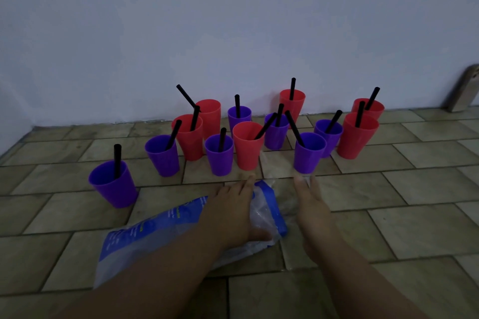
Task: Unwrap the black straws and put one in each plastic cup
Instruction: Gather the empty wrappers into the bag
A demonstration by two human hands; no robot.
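Observation:
Several purple and red plastic cups stand on the tiled floor near the wall, each with a black straw in it. The nearest purple cup (114,186) stands apart at the left with an upright straw (117,160). A red cup (247,145) is in the middle of the group. A blue-and-clear plastic bag (145,238) lies on the floor in front of the cups. My left hand (230,212) lies on the bag's right end, thumb tucked into the plastic. My right hand (313,210) stretches flat beside it, fingertips touching a clear bit of wrapper (307,179).
The cups stand close together in a loose cluster from the left to a red cup (356,137) at the right. A pale wall (233,33) rises right behind them. A brownish object (464,90) leans on the wall at the far right.

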